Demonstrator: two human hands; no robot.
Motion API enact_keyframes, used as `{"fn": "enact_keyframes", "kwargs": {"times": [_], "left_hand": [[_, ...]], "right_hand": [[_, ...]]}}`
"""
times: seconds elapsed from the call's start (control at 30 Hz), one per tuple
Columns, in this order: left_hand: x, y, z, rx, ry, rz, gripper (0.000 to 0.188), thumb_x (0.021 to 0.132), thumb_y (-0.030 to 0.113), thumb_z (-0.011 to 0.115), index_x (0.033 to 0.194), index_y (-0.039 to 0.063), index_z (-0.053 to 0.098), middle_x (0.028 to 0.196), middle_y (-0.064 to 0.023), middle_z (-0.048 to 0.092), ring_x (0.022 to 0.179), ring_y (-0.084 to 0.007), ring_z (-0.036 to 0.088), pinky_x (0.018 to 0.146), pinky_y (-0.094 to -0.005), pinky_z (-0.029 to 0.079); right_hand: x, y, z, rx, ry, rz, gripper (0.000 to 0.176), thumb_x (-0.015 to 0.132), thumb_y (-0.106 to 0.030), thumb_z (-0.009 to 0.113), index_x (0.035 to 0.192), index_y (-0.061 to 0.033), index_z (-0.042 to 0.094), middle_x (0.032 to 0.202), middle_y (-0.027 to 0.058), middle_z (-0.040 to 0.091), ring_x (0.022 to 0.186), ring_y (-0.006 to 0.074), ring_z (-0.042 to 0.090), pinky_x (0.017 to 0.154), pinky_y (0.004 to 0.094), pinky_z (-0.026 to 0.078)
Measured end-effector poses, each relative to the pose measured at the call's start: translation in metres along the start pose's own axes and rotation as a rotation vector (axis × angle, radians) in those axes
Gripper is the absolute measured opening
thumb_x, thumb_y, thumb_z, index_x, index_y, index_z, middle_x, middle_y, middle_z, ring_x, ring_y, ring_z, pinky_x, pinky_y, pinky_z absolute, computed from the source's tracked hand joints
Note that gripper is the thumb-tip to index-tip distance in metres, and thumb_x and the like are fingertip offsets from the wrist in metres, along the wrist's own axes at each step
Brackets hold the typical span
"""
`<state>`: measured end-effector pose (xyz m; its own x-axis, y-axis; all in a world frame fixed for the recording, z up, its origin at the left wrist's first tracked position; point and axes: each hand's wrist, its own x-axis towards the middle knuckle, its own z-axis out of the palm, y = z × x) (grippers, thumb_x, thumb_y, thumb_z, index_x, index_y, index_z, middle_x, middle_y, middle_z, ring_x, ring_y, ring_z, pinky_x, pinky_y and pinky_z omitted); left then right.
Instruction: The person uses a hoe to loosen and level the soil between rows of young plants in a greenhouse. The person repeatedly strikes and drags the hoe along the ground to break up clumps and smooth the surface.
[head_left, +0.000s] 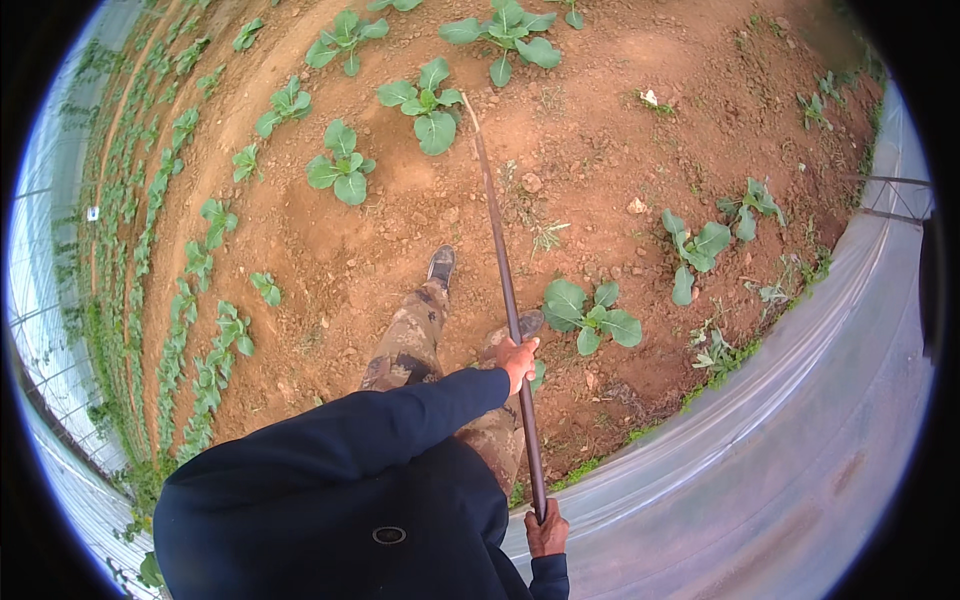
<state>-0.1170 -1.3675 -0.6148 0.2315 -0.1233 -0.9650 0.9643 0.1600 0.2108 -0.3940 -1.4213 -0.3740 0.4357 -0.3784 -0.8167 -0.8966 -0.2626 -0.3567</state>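
A long brown-handled tool (495, 217) slants forward from my body over reddish soil. My left hand (517, 364) grips its shaft partway along, and my right hand (547, 530) is closed around the near end. The pale far end of the tool lies against the ground beside a broad-leaved, cabbage-like plant (427, 103); whether a blade is fixed there, I cannot tell. Just right of the shaft grows another such plant (591, 318), close to my right shoe (531, 323). My left shoe (442, 264) stands on bare soil left of the shaft.
Clear plastic sheeting (750, 450) of a greenhouse wall runs along the right. More young plants (343, 163) grow ahead and left, with dense rows (157, 180) farther left. Stones (531, 182) and weeds (549, 235) dot the soil. A metal truss (892, 199) shows beyond the sheeting.
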Motion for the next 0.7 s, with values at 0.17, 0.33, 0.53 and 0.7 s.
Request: {"fn": "enact_keyframes", "kwargs": {"times": [0.17,0.33,0.53,0.7], "left_hand": [[-0.01,-0.038,0.009,0.03,-0.076,-0.071,0.025,0.096,0.013,0.068,0.08,0.013,0.049,0.06,0.002,0.042,0.047,-0.0131,0.043,0.043,-0.0348,0.04],[0.017,-0.028,0.029,0.151,-0.084,-0.072,0.027,0.096,0.014,0.069,0.079,0.01,0.049,0.061,-0.0002,0.045,0.049,-0.0155,0.049,0.046,-0.0409,0.048],[0.07,0.014,0.045,0.048,-0.104,-0.116,0.021,0.097,0.018,0.07,0.094,0.008,0.051,0.065,-0.0002,0.045,0.05,-0.0146,0.047,0.048,-0.039,0.047],[0.129,0.074,0.055,-0.019,-0.006,-0.021,0.021,0.098,0.022,0.07,0.087,0.011,0.055,0.062,0.0037,0.041,0.048,-0.0102,0.04,0.044,-0.0318,0.036]], "right_hand": [[-0.02,0.041,-0.019,-0.106,0.096,-0.052,0.021,0.082,-0.018,0.068,0.098,-0.0093,0.056,0.07,0.0235,0.062,0.071,0.0478,0.064,0.065,0.0548,0.05],[-0.001,0.048,-0.044,-0.141,0.116,-0.078,0.024,0.081,-0.016,0.072,0.098,-0.0095,0.057,0.072,0.0234,0.065,0.071,0.0475,0.064,0.065,0.0551,0.051],[0.004,0.016,-0.086,-0.192,0.079,-0.034,0.025,0.081,-0.019,0.074,0.097,-0.0098,0.058,0.072,0.022,0.066,0.071,0.046,0.065,0.066,0.055,0.051],[0.002,-0.018,-0.098,-0.358,0.113,0.066,0.021,0.084,-0.023,0.073,0.095,-0.0117,0.058,0.072,0.019,0.067,0.07,0.0435,0.067,0.065,0.0547,0.051]]}}
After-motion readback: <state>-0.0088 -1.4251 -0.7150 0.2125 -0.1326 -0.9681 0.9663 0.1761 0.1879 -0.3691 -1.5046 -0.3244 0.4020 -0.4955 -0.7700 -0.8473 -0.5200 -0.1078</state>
